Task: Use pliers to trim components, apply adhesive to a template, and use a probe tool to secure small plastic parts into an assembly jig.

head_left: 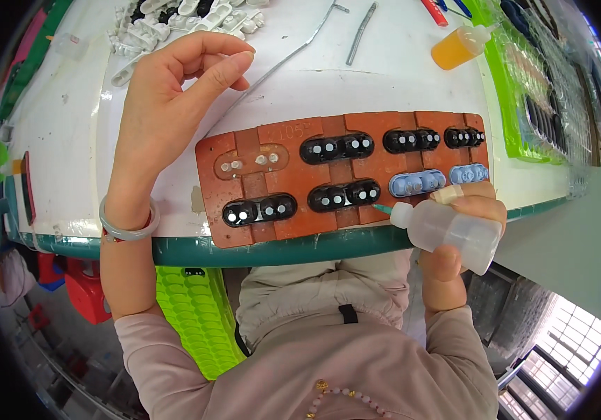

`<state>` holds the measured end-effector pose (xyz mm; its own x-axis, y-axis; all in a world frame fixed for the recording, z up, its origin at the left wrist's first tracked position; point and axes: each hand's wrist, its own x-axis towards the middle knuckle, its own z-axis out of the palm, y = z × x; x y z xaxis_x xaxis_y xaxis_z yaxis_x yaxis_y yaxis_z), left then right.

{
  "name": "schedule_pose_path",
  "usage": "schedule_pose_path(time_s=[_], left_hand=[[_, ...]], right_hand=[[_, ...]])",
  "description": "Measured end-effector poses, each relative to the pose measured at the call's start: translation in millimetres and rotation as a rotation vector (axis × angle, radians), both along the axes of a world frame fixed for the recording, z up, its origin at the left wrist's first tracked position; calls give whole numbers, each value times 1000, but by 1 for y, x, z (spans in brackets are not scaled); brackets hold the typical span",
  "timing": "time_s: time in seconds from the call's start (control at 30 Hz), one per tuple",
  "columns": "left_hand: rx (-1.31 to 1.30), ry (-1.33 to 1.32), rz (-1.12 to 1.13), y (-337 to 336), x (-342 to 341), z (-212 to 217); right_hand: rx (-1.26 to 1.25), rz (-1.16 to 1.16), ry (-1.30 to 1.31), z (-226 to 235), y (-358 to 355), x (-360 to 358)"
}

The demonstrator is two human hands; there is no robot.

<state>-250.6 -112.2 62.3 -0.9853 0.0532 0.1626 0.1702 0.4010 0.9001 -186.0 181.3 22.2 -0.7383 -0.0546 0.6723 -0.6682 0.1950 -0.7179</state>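
My right hand [467,217] grips a translucent squeeze bottle [447,232], tipped so its teal nozzle points left. That tip is at the right end of a glossy black double-oval piece [342,195] with white dots; whether they touch I cannot tell. The piece lies in the near row of a reddish-brown fixture board [283,179]. Other such black pieces [260,209] and two light-blue ones [416,183] sit in it. At its far left, an oval recess [251,162] shows only pale pegs. Over the table beyond, my left hand [195,73] hovers, fingers curled and thumb closed against them; anything inside is hidden.
White and black small parts [174,21] are heaped at the far left. A thin metal rod [283,59] and a shorter one [361,33] lie behind the board. An orange-filled bottle [458,47] stands near a lime-green tray [503,105] at right. The table's green edge [293,253] is close to me.
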Motion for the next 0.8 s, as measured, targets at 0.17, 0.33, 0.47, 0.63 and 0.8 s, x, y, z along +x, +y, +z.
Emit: schedule_pose_path(time_s=[0.17, 0.33, 0.47, 0.63, 0.8], left_hand=[[5, -12, -4, 2, 1, 0], [23, -47, 0, 3, 1, 2], [-4, -69, 22, 4, 2, 4], [1, -98, 23, 1, -1, 2], [-21, -89, 58, 0, -1, 2]], right_hand=[[-5, -46, -40, 1, 2, -1], [-311, -206, -133, 6, 34, 5], [-407, -346, -78, 8, 59, 9], [-300, -288, -64, 9, 57, 1], [-563, -288, -130, 14, 69, -9]])
